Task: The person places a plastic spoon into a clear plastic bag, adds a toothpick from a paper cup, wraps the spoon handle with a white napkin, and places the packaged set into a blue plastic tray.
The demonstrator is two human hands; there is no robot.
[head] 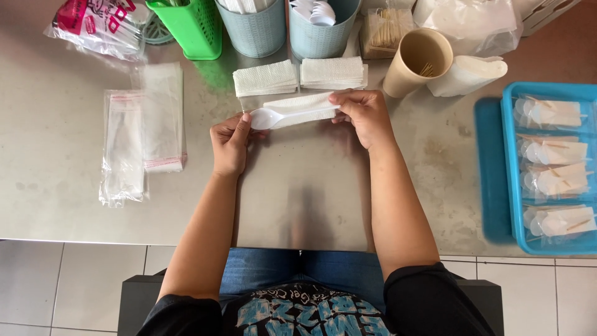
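My left hand [230, 143] pinches the bowl end of a white plastic spoon [273, 117]. My right hand [365, 115] holds the other end together with a folded white napkin [305, 104] lying along the spoon. Both hands hover over the steel table [298, 186], just in front of two stacks of folded napkins [300, 76]. Whether a clear sleeve is around the spoon and napkin I cannot tell.
Clear plastic sleeves [142, 134] lie in piles at the left. A blue tray [550, 168] at the right holds several packed cutlery sets. At the back stand a green basket [189, 25], two grey-blue baskets [289, 25], a paper cup with toothpicks [418, 61] and a toothpick box [385, 28].
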